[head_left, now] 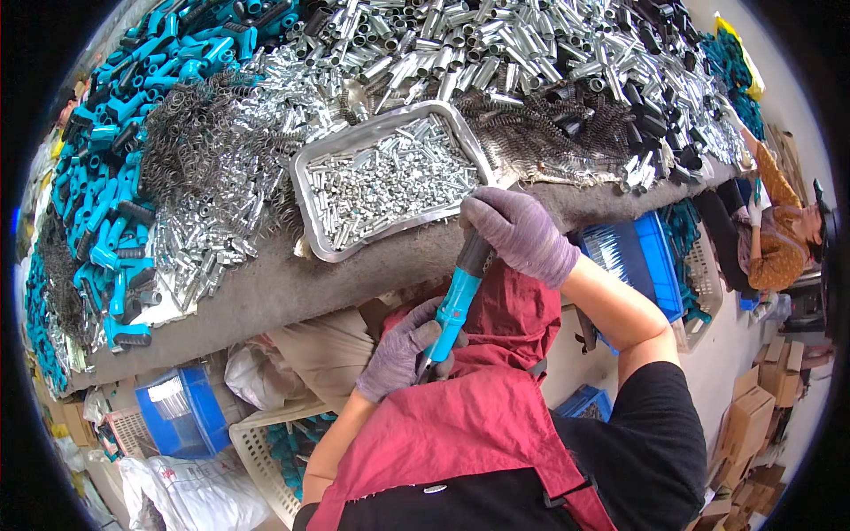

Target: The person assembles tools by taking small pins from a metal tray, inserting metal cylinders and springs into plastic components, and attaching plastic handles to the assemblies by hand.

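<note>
A slim teal-and-black tubular tool (459,299) slants across my lap, its dark end up and a narrow metal tip at its lower end. My right hand (524,237), in a greyish-purple glove, is closed round the dark upper end. Lower down, my left hand (400,357), in a matching glove, has its fingers closed about the teal body close to the tip. A metal tray (320,237) of small silver cylindrical parts rests at the bench edge, just beyond both hands. Part of the tool is hidden by my fingers.
On the grey-covered bench (266,283) lie teal handles (115,230), coil springs (553,133) and silver tubes (496,40) in heaps. Blue bins (633,265) and a white crate (252,447) stand below. A co-worker (779,221) is at the far right, near cardboard boxes (748,416).
</note>
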The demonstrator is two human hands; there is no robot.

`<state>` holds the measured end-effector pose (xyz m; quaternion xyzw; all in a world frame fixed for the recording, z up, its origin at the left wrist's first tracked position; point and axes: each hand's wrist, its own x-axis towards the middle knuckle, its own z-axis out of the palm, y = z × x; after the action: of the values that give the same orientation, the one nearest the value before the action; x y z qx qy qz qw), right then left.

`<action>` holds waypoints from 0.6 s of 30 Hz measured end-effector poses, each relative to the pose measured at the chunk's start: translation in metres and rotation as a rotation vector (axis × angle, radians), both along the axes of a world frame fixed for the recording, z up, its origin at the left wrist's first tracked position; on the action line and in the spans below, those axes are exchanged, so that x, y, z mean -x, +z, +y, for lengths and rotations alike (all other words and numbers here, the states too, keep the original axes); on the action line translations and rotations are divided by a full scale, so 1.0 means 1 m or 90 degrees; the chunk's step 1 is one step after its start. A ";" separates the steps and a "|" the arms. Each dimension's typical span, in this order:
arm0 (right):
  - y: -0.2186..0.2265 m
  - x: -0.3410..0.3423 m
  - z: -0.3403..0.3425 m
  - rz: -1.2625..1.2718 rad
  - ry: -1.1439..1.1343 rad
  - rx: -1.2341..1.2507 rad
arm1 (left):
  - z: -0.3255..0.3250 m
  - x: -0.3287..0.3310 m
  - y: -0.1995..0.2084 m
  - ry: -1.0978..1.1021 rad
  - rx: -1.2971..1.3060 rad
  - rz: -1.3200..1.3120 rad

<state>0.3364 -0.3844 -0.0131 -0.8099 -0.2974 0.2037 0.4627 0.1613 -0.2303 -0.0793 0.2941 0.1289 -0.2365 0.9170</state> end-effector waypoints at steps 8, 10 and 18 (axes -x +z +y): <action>0.003 0.029 0.009 -0.298 0.131 0.032 | -0.003 -0.005 0.003 0.011 0.031 -0.013; 0.000 0.036 0.012 -0.287 0.083 0.022 | -0.003 -0.003 -0.004 0.014 -0.005 -0.017; 0.006 0.034 0.016 -0.385 0.077 0.180 | -0.007 -0.005 0.000 0.091 -0.220 -0.124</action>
<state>0.3021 -0.3684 -0.0067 -0.8707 -0.4375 0.0208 0.2239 0.1667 -0.2375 -0.0792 0.4585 0.0985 -0.1154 0.8756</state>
